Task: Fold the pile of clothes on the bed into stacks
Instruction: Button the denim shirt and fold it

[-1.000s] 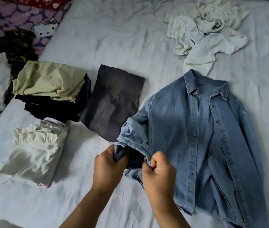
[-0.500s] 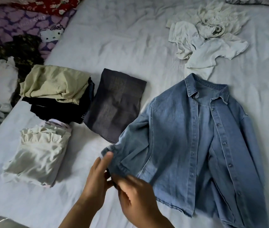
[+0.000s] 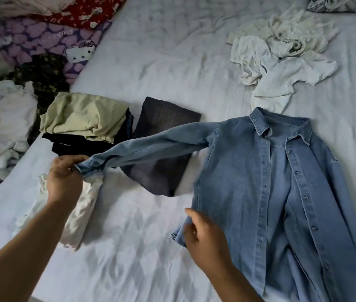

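Observation:
A blue denim shirt lies face up on the pale bed sheet, collar away from me. My left hand grips the cuff of its left-side sleeve, stretched out straight over the folded clothes. My right hand rests on the shirt's lower side edge, fingers bent on the hem. Folded items sit to the left: an olive top on dark garments, a dark grey piece and a white ruffled piece. Unfolded white clothes lie at the far right.
Crumpled white fabric, a purple patterned blanket and a red floral cloth crowd the left edge of the bed. A patterned pillow corner shows at top right.
Both hands held the bunched sleeve together near me. Now my left hand has pulled the cuff out to the left, straightening the sleeve, and my right hand has dropped to the shirt's hem.

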The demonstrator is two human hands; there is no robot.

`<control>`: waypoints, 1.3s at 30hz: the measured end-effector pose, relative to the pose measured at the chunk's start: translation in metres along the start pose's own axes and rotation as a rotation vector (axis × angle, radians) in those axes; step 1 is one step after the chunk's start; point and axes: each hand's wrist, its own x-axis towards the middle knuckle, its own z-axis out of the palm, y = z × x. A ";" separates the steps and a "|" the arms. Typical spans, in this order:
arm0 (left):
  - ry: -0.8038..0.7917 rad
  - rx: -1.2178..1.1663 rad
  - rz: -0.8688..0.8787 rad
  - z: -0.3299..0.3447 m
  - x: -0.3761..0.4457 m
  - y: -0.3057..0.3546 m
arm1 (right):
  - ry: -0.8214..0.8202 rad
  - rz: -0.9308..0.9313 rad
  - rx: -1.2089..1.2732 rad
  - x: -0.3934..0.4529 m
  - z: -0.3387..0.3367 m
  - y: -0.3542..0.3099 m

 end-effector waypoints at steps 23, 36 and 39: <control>-0.896 0.462 0.339 0.121 -0.128 0.021 | -0.016 0.484 -0.093 -0.035 -0.058 0.095; -0.715 0.553 -0.182 0.193 -0.241 0.026 | -0.056 0.585 -0.403 -0.165 -0.091 0.240; -0.644 0.655 -0.213 0.196 -0.242 0.013 | -0.045 0.454 -0.581 -0.166 -0.080 0.248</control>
